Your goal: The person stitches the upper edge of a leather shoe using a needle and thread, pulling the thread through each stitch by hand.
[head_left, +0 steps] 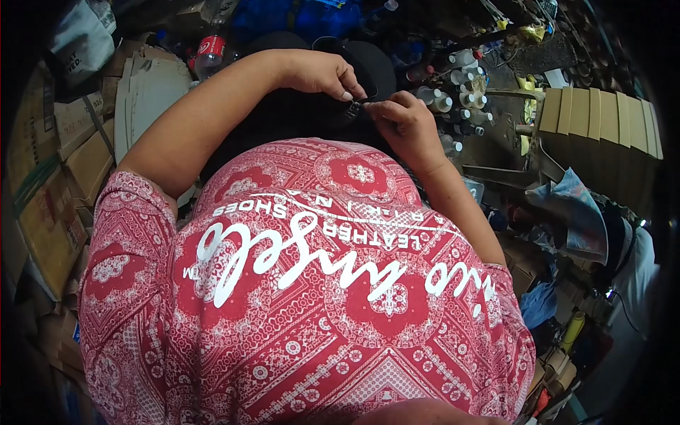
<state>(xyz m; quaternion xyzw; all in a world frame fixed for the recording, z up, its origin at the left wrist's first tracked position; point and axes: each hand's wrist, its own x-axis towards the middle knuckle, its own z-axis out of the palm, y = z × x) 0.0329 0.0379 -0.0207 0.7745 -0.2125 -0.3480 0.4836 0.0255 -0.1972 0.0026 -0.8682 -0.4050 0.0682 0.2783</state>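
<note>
Fingertips nearly meet over a dark-clothed lap (pixel 283 120) as, on my feed, the left hand (pixel 319 74) and the right hand (pixel 411 127) work at a small dark coiled piece (pixel 353 110). I see it in the narrow gap between the two hands, just beyond the rounded front of a red-and-white printed shirt (pixel 312 283). It lies right at the left thumb tip and beside the tips of the right thumb and index finger. The left thumb and index finger are drawn in close to each other at the piece; the right thumb and index finger are pinched together on its dark end. Whether the left tips are fully closed on it, I cannot tell. The coiled part points back toward the shirt, while its dark end reaches toward the right fingertips; its full long axis is too small for me to make out. A thin, wiry dark strand (pixel 331 38) curves in an open arc beyond the left knuckles. The piece looks ridged and looped, its material unclear to me. To the right stand clear plastic bottles (pixel 467 92) with pale caps and a row of folded tan cardboard (pixel 602 120); to the left, a red-labelled bottle (pixel 211 53) and flattened brown cartons (pixel 78 134).
</note>
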